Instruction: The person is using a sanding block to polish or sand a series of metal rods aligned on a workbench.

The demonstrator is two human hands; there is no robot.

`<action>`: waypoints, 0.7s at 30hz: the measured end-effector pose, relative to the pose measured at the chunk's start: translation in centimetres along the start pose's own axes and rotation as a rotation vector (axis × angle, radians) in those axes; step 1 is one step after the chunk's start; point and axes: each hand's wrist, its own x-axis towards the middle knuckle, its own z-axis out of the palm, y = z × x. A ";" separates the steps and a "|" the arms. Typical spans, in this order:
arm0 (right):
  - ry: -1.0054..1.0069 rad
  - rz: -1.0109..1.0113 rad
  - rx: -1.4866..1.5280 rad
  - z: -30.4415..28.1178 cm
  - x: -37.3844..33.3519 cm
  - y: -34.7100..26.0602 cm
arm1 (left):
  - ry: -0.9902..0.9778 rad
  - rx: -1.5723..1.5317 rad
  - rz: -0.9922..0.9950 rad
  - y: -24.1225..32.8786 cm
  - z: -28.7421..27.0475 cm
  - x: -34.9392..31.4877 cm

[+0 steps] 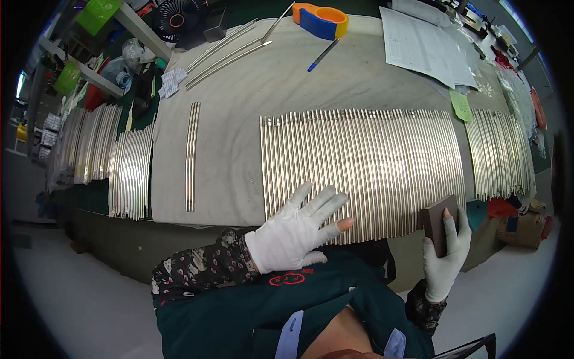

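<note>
A wide row of thin, shiny metal rods (pixel 365 155) lies side by side in front of me. My left hand (pixel 287 236), in a white glove with one bare fingertip, rests over the near left part of the row, its fingers spread and holding nothing. At the near right corner, my right hand (pixel 447 260), gloved too, grips a dark grey rectangular block (pixel 435 227). The block stands against the near ends of the rods; whether it presses on them I cannot tell.
Three separate rods (pixel 191 158) lie to the left. Further bundles of rods (pixel 130 173) sit at the left edge, with another group (pixel 499 155) at the right. Farther back are an orange and blue tape dispenser (pixel 323 21), a pen (pixel 323 55), paper sheets (pixel 421 45) and a black fan (pixel 177 21).
</note>
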 end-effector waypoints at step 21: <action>-0.049 -0.057 0.028 1.1 1.4 -0.6 | 0.074 0.068 -0.085 0.5 2.3 -1.3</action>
